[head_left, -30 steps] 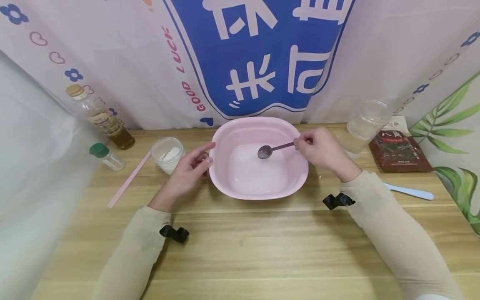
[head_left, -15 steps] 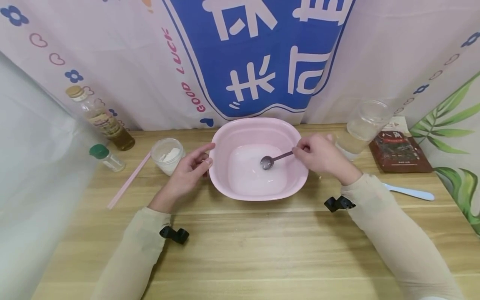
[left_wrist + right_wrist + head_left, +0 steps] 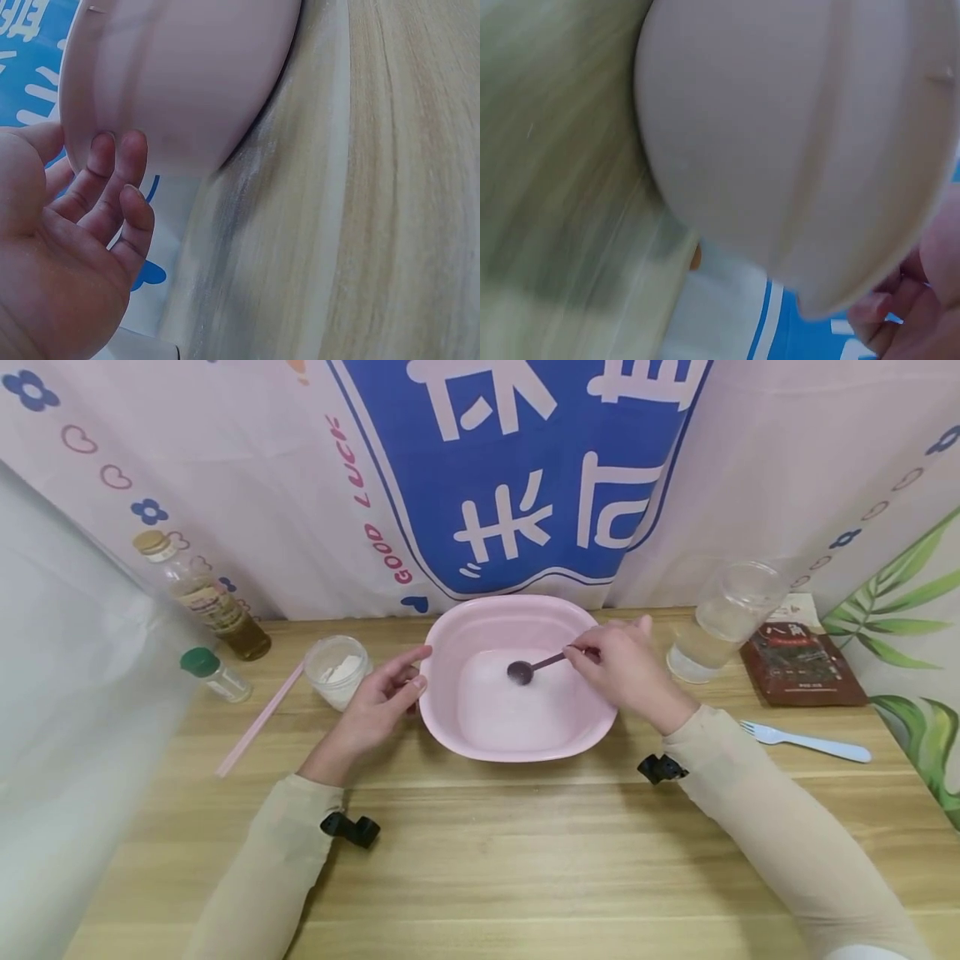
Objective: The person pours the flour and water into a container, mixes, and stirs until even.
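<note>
On the wooden desk [image 3: 480,860], nearest the viewer, 2 sleeved forearms reach forward. The left hand [image 3: 378,702] rests against the left outer wall of the pink basin [image 3: 450,727], fingers loosely straight and touching the plastic, gripping nothing; the left wrist view shows the same fingertips [image 3: 112,161] laid on the curved wall. The right hand [image 3: 618,668] pinches the handle end of a small dark spoon [image 3: 528,668], whose bowl sits over the whitish contents in the middle of the basin.

The spoon looks light, stiff and thin; its far handle end, where the fingers already hold it, seems the best place to take it. The basin appears to be light, smooth plastic that could slide on the desk, so steadying it by the rim or wall seems wise.

Further out stand a small jar of white powder [image 3: 335,670], a pink stick [image 3: 258,720], a green-capped shaker [image 3: 213,672], a tilted oil bottle [image 3: 201,596] with an unreadable label, a clear cup [image 3: 720,618], a pale blue fork [image 3: 806,742] and a dark packet [image 3: 804,664] printed "八角". The backdrop [image 3: 517,477] reads "GOOD LUCK" beside large white characters.
</note>
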`<state>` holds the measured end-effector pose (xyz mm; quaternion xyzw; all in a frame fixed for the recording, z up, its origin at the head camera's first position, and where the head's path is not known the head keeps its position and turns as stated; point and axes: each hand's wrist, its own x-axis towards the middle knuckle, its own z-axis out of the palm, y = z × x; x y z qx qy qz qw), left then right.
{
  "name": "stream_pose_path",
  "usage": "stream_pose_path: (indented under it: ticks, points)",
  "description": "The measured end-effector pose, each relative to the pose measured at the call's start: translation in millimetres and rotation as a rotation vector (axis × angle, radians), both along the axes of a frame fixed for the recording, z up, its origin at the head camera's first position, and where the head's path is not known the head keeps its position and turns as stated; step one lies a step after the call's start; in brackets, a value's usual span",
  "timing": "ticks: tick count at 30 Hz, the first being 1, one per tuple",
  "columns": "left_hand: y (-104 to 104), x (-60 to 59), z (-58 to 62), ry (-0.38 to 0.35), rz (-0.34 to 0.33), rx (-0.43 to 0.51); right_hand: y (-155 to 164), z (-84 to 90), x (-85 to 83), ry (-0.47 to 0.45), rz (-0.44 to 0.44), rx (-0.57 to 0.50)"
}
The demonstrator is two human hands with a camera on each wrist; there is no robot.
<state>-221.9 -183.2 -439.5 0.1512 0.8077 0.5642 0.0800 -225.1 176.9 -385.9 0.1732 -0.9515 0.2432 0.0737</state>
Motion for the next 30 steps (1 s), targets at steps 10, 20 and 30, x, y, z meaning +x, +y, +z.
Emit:
stream_pose_path:
  ticks: [10,20,30]
  points:
    - [-1.6,1.4,1.7,0.005,0.002,0.000,27.7,-0.3,9.3,0.130,0.071,0.049]
    - [-2.2,2.1,1.7,0.010,-0.004,-0.002,11.1,-8.7,11.6,0.087,0.262,-0.048]
    - [0.0,0.8,0.7,0.001,-0.001,0.002,-0.2,-3.3,4.2,0.150,0.122,0.070]
